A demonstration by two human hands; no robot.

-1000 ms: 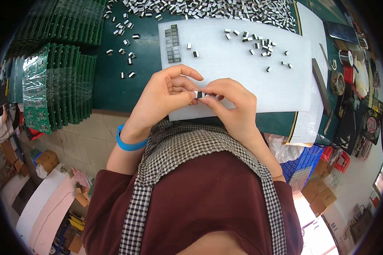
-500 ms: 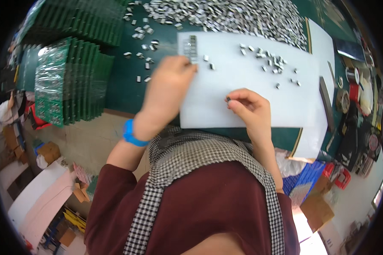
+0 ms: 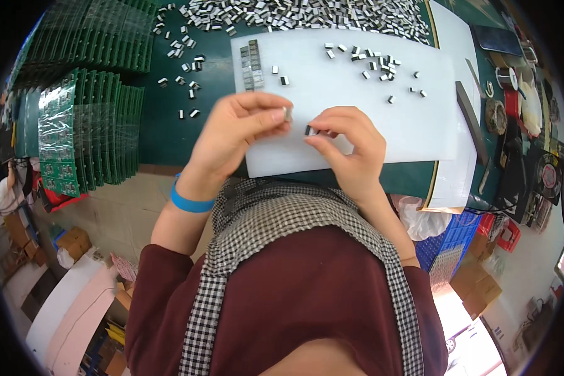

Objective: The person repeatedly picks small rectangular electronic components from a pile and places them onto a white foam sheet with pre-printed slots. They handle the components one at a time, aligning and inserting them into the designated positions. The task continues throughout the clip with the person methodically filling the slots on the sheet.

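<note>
Over the white board, my left hand pinches a small silvery electronic part between thumb and fingertips. Just to its right, my right hand grips a small black-and-silver electronic part the same way. A narrow gap lies between the two parts. Beyond my left hand, short rows of similar parts stand lined up near the board's left edge. Two loose parts, one of them a silver-and-black block, lie beside the rows. A scattered group of parts sits farther right on the board.
A large heap of the same parts covers the table behind the board. Stacked green circuit boards stand at the left. On the right are a dark flat bar, a solder spool and a tape roll.
My left hand has come back from the rows toward the board's middle and now shows a part in its fingertips. My right hand has moved left and up, nearer to it.
</note>
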